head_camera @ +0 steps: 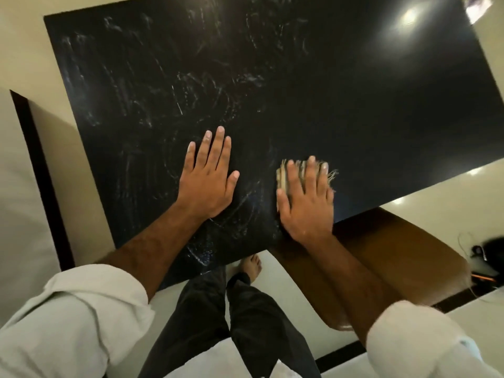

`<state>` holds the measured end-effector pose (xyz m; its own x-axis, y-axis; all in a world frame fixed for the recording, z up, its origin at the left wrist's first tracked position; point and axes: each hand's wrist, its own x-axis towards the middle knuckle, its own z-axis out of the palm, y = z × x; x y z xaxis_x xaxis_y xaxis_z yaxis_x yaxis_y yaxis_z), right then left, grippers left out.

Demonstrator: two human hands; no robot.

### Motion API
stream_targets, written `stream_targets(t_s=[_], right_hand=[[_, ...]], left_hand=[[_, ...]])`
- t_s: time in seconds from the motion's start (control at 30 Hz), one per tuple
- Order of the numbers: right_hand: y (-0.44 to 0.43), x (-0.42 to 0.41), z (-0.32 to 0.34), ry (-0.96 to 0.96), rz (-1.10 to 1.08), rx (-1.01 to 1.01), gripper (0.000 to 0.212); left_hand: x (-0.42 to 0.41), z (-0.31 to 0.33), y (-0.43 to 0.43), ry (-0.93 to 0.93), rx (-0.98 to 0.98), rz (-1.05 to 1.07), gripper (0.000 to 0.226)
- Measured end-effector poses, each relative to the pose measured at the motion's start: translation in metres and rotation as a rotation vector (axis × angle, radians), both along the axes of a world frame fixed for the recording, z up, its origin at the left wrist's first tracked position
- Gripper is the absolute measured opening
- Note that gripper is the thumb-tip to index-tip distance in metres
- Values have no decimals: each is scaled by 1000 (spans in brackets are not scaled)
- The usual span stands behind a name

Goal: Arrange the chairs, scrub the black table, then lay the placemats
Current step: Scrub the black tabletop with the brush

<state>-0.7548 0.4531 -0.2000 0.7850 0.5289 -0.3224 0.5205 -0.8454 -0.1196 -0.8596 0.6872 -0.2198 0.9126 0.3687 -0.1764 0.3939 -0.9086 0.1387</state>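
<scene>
Head view: at the far left a white sleeve (76, 317) is pushed up the left forearm, which reaches over the near edge of the black table (354, 105). The left hand (208, 178) lies flat on the tabletop, palm down, fingers straight and slightly spread, holding nothing. Pale soapy streaks (169, 105) swirl over the left half of the table and around this hand; the right half is dark and glossy. Just beside it, apart from it, the right hand (305, 203) presses flat on a tan, frayed scrubber (282, 177), fingers straight over it, near the table's near edge. Fibres stick out past the fingertips. Below, between the arms, dark trousers (245, 323) and a bare foot (252, 268) stand on pale floor. Under the right forearm a brown chair (403, 255) sits partly under the table's edge.
</scene>
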Motion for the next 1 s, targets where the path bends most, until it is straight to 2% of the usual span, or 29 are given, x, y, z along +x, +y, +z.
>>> stream_targets(t_s=[0.1,0.23,0.33,0.43,0.53,0.63,0.7,0.83,1.0], right_hand=[[40,34,-8,-106,-99,50,73],[77,13,-15,-144,32,93,73],[45,-32,-10,-76,165,88,72],[-2,-60,-2,-20,200,30,74],[-17,-37,-1,-26,109,-5,74],[13,5,-7,-103,-56,52,72],[41,17,-14,-143,-92,84,73],[55,-25,-15,-131,69,115,73],[-15,-92,-1,11,204,47,73]], left_hand=[[-19,-3,-14,-9,3,-30,80],[-20,-7,-20,-27,5,-5,77],[-22,-7,-20,-19,-7,-12,76],[-23,-4,-23,-2,0,-1,77],[-20,-1,-24,8,-3,17,77],[-20,-2,-23,8,-12,12,77],[-21,-3,-24,10,-9,5,77],[-23,-4,-22,2,-16,-13,76],[-24,2,-18,22,-29,-38,75]])
